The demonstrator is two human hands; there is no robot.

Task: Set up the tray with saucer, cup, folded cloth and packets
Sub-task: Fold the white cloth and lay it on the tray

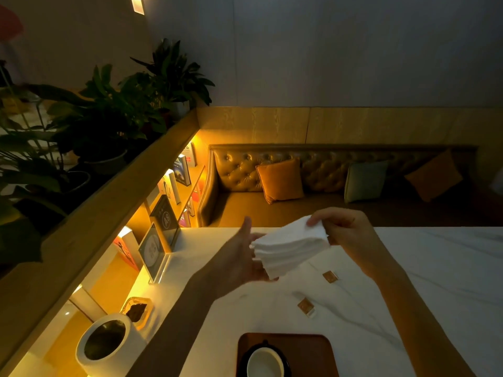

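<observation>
Above the white table point(435, 268), I hold a white folded cloth point(291, 247) between both hands. My left hand point(242, 257) supports its lower left edge from beneath, and my right hand point(345, 229) pinches its upper right corner. A dark wooden tray point(315, 349) lies at the near edge. On it a white cup point(265, 363) stands on a dark saucer point(284, 357). Two small brown packets lie on the table beyond the tray, one point(330, 276) farther right and one point(305, 306) nearer.
A white cylindrical container point(109, 344) and a small dish point(137, 311) stand at the left. An acrylic sign holder point(155, 251) rises at the table's far left corner beside a lit bookshelf. A tufted bench with cushions point(280, 180) lies beyond the table.
</observation>
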